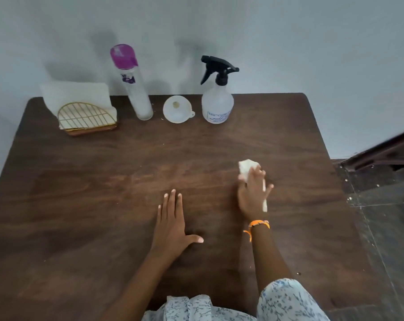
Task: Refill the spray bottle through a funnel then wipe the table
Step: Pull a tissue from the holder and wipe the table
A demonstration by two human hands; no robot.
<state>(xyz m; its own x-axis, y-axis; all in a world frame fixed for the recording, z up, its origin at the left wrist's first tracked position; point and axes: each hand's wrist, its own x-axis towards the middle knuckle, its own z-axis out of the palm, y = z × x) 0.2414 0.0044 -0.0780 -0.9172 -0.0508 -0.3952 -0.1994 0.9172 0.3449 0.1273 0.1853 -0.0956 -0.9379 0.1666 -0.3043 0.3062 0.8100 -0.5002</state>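
One crumpled white tissue (247, 169) lies on the right half of the dark wooden surface (103, 193) under the right hand (253, 193), whose spread fingers press it flat, while the left hand (173, 224) rests palm down just beside it, fingers straight and holding nothing. Well apart from both, along the far edge by the wall, stand the spray bottle (217, 100) with its black trigger head on, the white funnel (176, 110) to its left, a tall purple-capped bottle (132, 82) and a gold wire napkin holder (85, 117).
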